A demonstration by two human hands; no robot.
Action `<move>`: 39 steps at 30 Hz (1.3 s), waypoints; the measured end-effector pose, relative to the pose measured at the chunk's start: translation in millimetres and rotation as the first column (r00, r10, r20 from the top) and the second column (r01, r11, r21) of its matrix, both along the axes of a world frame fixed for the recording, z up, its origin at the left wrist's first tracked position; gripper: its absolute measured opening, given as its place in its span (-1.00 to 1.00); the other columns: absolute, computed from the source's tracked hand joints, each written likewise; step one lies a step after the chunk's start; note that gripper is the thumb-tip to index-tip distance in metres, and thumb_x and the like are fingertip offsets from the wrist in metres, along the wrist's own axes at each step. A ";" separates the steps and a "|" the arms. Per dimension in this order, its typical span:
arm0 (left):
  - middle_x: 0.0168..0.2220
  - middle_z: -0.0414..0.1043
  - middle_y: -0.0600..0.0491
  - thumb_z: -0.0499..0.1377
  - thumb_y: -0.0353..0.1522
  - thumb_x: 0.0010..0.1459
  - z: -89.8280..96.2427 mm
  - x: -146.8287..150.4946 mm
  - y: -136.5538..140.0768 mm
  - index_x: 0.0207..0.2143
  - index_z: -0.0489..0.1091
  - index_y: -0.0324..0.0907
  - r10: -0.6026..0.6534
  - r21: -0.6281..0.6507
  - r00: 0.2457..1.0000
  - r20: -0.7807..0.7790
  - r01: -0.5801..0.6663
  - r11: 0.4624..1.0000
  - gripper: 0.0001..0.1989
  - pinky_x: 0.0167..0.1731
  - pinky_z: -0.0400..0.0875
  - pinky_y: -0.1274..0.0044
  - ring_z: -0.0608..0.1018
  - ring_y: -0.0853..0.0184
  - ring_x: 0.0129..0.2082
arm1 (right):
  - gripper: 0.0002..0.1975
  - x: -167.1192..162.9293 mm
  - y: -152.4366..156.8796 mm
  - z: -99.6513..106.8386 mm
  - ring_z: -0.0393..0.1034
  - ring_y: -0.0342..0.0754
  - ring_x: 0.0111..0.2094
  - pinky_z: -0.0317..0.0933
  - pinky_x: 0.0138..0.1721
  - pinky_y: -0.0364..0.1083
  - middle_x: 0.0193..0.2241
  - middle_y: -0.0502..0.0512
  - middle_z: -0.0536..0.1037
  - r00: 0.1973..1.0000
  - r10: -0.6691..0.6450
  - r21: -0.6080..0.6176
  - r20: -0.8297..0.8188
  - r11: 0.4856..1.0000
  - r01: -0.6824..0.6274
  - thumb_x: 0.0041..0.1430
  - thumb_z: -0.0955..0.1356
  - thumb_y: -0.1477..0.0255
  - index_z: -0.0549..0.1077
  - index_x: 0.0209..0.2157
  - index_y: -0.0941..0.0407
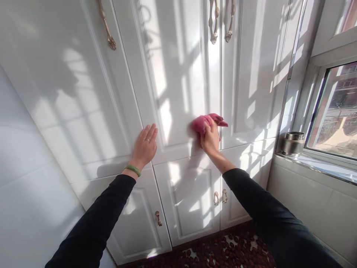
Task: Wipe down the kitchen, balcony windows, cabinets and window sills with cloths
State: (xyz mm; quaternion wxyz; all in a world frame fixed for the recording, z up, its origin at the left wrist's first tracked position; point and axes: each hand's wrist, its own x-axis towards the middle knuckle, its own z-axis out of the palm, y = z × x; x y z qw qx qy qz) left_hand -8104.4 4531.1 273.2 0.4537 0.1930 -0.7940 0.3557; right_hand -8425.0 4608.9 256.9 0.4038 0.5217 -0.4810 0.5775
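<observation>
At the far left, a white wall (25, 156) is meeting a tall white cabinet (178, 93). The left hand (146, 145), wearing a ring (147, 140) and with a green bangle (133, 170) circling the wrist, is lying flat and empty, fingers extended, across the seam beside the middle door. Farther right, a pink cloth (201, 123) is resting against that door's lower right part, its loose end reaching past the next seam. The right hand (210, 139) is gripping it with curled fingers. At far right, a metal container (292, 144) is standing on the windowsill (326, 166), just beside the window (334, 111).
</observation>
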 end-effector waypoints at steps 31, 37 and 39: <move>0.56 -0.02 -0.08 -0.07 -0.45 0.42 -1.7 -1.3 5.6 0.54 0.02 -0.27 0.112 0.009 0.993 0.025 -0.112 0.994 -0.33 0.55 0.02 0.07 -0.02 0.08 0.59 | -0.47 -8.3 -0.6 80.8 0.13 0.28 0.44 0.20 0.36 0.37 0.45 0.25 0.25 0.991 0.026 -0.023 -0.128 0.999 -0.029 0.46 0.20 0.46 0.33 0.39 0.02; 0.55 0.03 -0.12 -0.06 -0.47 0.39 -3.2 -4.6 7.1 0.51 0.09 -0.31 0.121 -0.003 0.993 0.009 -0.121 0.993 -0.34 0.54 0.05 0.08 0.04 0.05 0.58 | -0.53 68.5 -8.2 37.8 0.16 0.31 0.40 0.15 0.37 0.35 0.46 0.26 0.23 0.950 0.035 0.039 -0.312 0.999 -0.024 0.47 0.20 0.50 0.45 0.30 0.00; 0.54 0.05 -0.14 -0.05 -0.48 0.38 -2.7 -4.4 8.0 0.49 0.14 -0.34 0.133 -0.005 0.991 0.007 -0.133 0.991 -0.36 0.54 0.05 0.10 0.05 0.04 0.57 | -0.55 94.9 -9.5 38.9 0.26 0.25 0.33 0.22 0.32 0.26 0.40 0.23 0.34 0.856 0.102 0.156 -0.507 0.987 -0.025 0.49 0.20 0.50 0.49 0.27 -0.03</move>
